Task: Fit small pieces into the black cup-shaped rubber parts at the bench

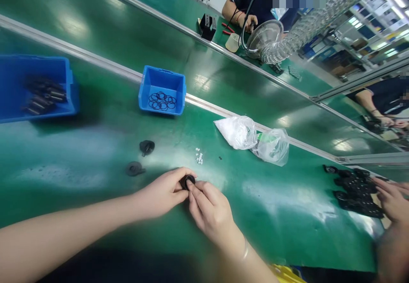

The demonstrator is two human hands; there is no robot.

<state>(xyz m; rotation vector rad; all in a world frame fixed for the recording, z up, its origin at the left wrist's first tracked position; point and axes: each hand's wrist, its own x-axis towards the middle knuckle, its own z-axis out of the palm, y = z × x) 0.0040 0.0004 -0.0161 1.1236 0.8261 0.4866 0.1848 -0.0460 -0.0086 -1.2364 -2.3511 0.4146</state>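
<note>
Near the middle of the green table, my left hand (166, 190) holds a small round black part (187, 182) with a hollow opening. My right hand (209, 208) meets it from the right, its index finger and thumb pinched at the opening; whether something tiny sits between those fingertips is hidden. Two dark parts lie to the left, a rounded black one (147, 147) and a flat round one (134, 168). Several small white pieces (199, 157) are scattered just beyond my hands, with a tiny black piece (220, 158) to their right.
A blue bin (144, 88) holds black rings. A larger blue bin (73, 89) with dark cylinders stands far left. Two plastic bags (238, 132) lie by the metal rail. At right, another person's hand (394, 200) touches black parts (358, 191). People work across the table.
</note>
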